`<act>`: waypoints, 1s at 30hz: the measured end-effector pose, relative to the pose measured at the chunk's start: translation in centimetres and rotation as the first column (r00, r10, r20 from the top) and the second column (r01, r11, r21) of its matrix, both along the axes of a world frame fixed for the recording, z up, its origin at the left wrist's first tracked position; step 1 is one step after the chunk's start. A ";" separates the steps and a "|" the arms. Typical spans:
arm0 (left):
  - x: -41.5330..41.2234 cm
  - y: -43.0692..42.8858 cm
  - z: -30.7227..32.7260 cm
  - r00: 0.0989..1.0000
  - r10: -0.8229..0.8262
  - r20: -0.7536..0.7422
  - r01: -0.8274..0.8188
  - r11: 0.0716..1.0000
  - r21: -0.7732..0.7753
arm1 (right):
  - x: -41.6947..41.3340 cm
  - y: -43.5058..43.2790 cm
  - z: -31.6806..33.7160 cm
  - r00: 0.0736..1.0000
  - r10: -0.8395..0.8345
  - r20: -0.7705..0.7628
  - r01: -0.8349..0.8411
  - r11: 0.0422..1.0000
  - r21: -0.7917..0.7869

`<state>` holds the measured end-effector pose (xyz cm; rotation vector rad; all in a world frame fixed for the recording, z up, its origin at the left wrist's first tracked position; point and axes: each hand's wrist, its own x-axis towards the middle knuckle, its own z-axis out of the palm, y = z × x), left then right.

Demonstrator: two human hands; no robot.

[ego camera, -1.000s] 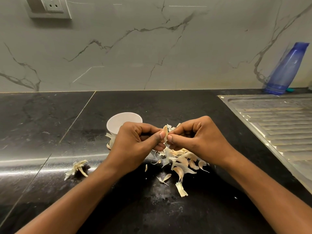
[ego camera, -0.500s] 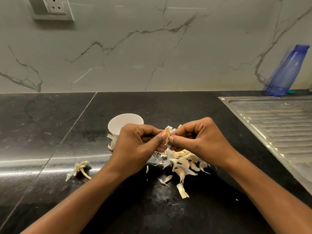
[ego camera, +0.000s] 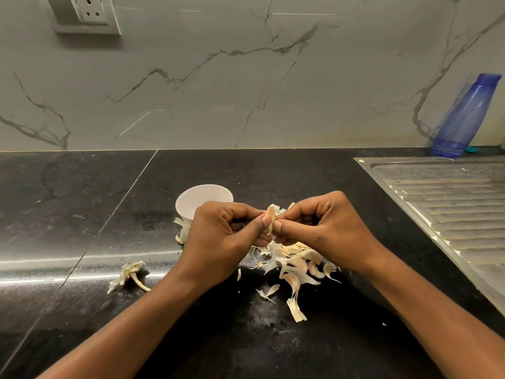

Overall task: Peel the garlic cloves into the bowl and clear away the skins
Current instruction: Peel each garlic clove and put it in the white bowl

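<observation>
A pale garlic clove [ego camera: 270, 216] is pinched between the thumbs and fingertips of my left hand [ego camera: 222, 239] and my right hand [ego camera: 326, 232], held above the black counter. A small white bowl [ego camera: 203, 199] stands just behind my left hand, its near side hidden by the knuckles; its inside cannot be seen. A heap of papery garlic skins [ego camera: 296, 265] lies on the counter under and in front of my right hand. A stem piece with skins [ego camera: 129, 274] lies apart to the left.
A steel sink drainboard [ego camera: 448, 203] fills the right side of the black counter [ego camera: 82, 203]. A blue plastic bottle [ego camera: 464, 116] leans against the marble wall at the back right. A wall socket [ego camera: 87, 12] is at the upper left.
Both hands keep pinching the clove in the same spot. The view has shifted slightly; the skins and bowl have not moved.
</observation>
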<state>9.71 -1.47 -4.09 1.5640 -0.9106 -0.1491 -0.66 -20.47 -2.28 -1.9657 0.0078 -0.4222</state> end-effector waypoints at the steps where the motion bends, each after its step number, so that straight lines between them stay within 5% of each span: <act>1: 0.0 0.0 0.0 1.000 0.003 0.005 -0.003 1.000 0.003 | 0.0 0.1 0.0 1.000 0.004 0.001 -0.004 1.000 -0.001; 30: -0.5 0.0 0.0 0.999 0.028 0.025 -0.027 1.000 -0.012 | -0.2 0.7 0.3 1.000 -0.001 0.026 -0.001 0.999 0.052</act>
